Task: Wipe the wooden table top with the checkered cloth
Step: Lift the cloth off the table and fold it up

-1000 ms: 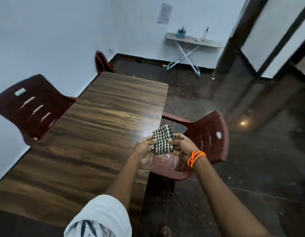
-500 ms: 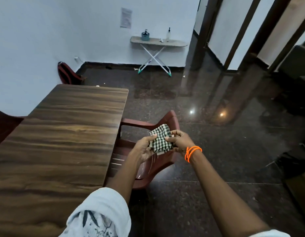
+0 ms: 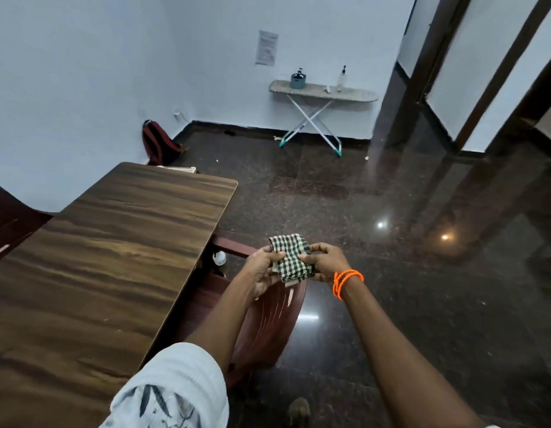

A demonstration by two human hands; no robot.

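The folded green-and-white checkered cloth [image 3: 292, 257] is held in the air between both hands, to the right of the table and above a chair. My left hand [image 3: 263, 271] pinches its left edge, while my right hand [image 3: 325, 261], with orange bands on the wrist, grips its right edge. The long wooden table top [image 3: 98, 267] fills the left side of the view, its right edge about a hand's width left of my left hand. The cloth does not touch the table.
A dark red plastic chair [image 3: 268, 322] stands under my hands by the table's right edge. Another red chair [image 3: 8, 223] is at the far left. An ironing board [image 3: 323, 94] with bottles stands against the back wall, a red bag [image 3: 158, 143] in the corner.
The view has swung right, so the table now sits further left. Both hands kept hold of the cloth and shifted off the table's edge to above the chair and floor.
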